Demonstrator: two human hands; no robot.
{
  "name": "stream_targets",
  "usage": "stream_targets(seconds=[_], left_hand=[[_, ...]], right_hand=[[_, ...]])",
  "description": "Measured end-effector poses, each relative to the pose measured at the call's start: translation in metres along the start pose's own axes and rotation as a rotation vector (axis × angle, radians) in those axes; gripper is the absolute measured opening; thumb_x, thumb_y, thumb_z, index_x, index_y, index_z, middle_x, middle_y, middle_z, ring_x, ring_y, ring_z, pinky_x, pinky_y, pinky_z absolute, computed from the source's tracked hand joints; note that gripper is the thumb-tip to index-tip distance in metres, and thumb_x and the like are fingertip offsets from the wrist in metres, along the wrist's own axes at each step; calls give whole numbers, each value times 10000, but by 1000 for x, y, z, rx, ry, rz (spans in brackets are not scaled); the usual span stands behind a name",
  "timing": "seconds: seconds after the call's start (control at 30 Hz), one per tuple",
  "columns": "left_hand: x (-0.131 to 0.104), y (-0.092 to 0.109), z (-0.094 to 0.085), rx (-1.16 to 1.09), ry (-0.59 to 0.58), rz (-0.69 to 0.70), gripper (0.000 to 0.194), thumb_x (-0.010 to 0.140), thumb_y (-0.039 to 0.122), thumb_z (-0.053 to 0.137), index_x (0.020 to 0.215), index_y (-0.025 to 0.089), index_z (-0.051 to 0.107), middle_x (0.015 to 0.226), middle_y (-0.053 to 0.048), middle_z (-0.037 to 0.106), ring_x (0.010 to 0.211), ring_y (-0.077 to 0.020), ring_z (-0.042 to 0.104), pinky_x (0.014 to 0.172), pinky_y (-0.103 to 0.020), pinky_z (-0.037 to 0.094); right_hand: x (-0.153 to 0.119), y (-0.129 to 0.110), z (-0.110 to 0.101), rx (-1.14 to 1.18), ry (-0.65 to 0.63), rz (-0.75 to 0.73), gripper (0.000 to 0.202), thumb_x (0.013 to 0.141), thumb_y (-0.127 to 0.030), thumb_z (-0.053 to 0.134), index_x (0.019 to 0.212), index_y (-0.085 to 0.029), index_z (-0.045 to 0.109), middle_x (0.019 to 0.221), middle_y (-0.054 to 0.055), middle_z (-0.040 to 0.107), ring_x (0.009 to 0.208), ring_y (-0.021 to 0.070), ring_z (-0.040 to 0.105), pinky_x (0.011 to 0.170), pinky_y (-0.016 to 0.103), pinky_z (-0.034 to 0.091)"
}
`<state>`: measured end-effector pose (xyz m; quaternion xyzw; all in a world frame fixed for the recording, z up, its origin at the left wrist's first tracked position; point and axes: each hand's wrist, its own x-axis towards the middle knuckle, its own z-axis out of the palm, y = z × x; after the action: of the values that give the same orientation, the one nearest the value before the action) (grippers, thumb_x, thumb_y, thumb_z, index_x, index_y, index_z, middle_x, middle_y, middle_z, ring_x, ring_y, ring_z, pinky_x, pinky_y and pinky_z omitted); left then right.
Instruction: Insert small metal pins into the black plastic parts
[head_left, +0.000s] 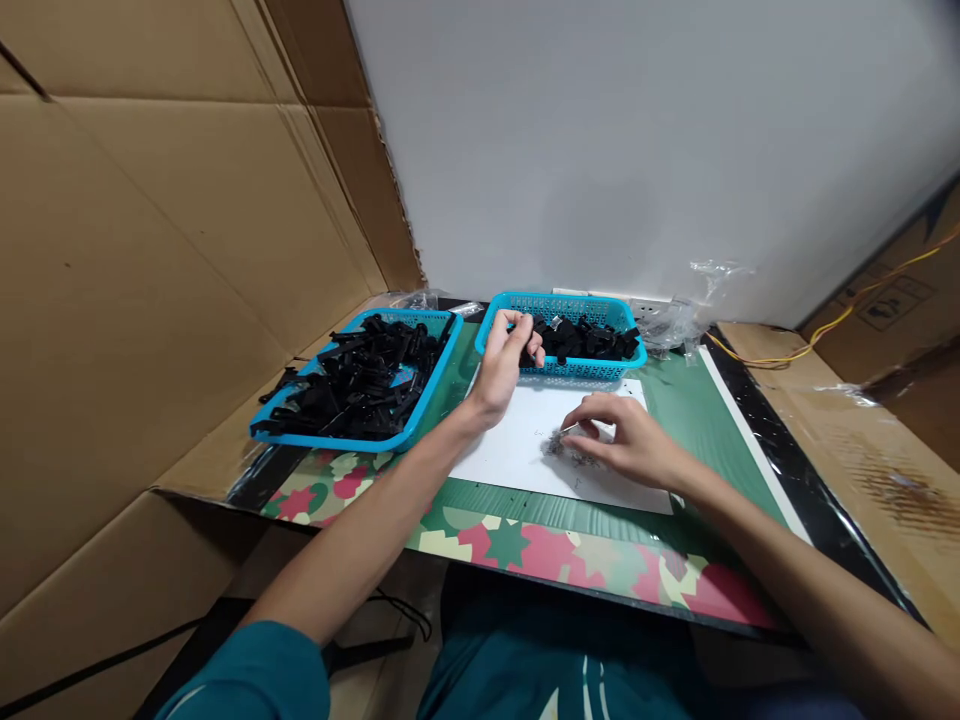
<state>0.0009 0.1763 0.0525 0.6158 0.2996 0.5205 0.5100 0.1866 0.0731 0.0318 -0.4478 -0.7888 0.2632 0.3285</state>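
My left hand (505, 365) is raised at the near edge of the far blue basket (592, 370), its fingers curled closed. Whatever lies inside them is hidden. Over a white sheet (495, 455), my right hand (619, 435) bends down with thumb and forefinger pinched at a small pile of tiny dark metal pieces (553, 447). What its fingertips hold is too small to make out. Black parts (589, 338) fill the far basket behind my left hand.
To the left stands another blue basket (405, 440), heaped with black parts (367, 380). Cardboard walls (165, 250) flank the table. Clear plastic wrap (667, 325) and a yellow cable (817, 345) lie at the back right. The green mat (705, 430) has a patterned front edge.
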Motion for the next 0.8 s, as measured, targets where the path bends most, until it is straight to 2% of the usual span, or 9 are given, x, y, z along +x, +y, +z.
stream_targets(seconds=[0.07, 0.13, 0.3, 0.4, 0.53, 0.63, 0.7, 0.8], left_hand=[[-5, -8, 4, 0, -5, -22, 191, 1030, 376, 493, 967, 258, 356, 763, 44, 458, 666, -122, 540, 726, -285, 511], [-8, -15, 4, 11, 5, -26, 179, 1017, 338, 498, 978, 260, 341, 765, 52, 442, 650, -115, 530, 712, -283, 499], [-16, -26, 1, 22, -29, 16, 224, 966, 306, 562, 984, 257, 345, 805, 52, 430, 655, -102, 521, 697, -287, 465], [-19, -30, 2, 10, -67, 71, 234, 943, 266, 609, 1029, 249, 392, 843, 38, 497, 706, -106, 551, 726, -291, 464], [-21, -33, 3, 38, -118, 112, 208, 1008, 312, 576, 1131, 236, 426, 913, 8, 600, 723, -113, 608, 690, -286, 458], [-23, -33, 4, 53, -143, 108, 249, 1030, 331, 580, 1206, 243, 426, 985, -6, 637, 652, -92, 600, 618, -272, 429], [-25, -33, 5, 70, -154, 95, 275, 1037, 336, 581, 1261, 242, 452, 1002, -16, 647, 628, -85, 571, 600, -270, 422], [-27, -30, 6, 144, -173, 80, 300, 1030, 334, 585, 1298, 210, 533, 992, -40, 654, 663, -99, 532, 618, -274, 423]], right_hand=[[-2, -2, -6, 98, 51, 24, 194, 984, -367, 682, 1048, -224, 797, 935, 50, 767, 789, 188, 628, 750, 320, 469], [-4, -1, -9, 137, 46, 49, 235, 998, -384, 658, 1102, -226, 796, 984, 54, 779, 796, 186, 636, 748, 320, 472], [-7, 9, -3, -58, -68, 53, 247, 934, -413, 761, 1072, -213, 807, 821, 41, 731, 757, 197, 623, 721, 332, 444], [-7, 12, 1, -68, -88, 10, 175, 957, -366, 740, 988, -211, 815, 839, 60, 745, 787, 206, 629, 734, 339, 449], [-8, 7, -6, 139, 73, -15, 187, 991, -346, 687, 961, -212, 814, 868, 60, 765, 777, 195, 637, 712, 331, 458], [-8, 10, -20, 197, 144, 39, 211, 956, -385, 731, 1046, -216, 818, 867, 50, 759, 760, 187, 625, 688, 323, 446], [-10, 21, -33, 169, 156, 108, 268, 952, -413, 723, 1098, -206, 812, 817, 37, 725, 721, 177, 587, 665, 316, 425], [-14, 46, -53, 79, 233, 233, 321, 947, -467, 685, 971, -171, 808, 773, 39, 692, 662, 170, 533, 609, 313, 368]])
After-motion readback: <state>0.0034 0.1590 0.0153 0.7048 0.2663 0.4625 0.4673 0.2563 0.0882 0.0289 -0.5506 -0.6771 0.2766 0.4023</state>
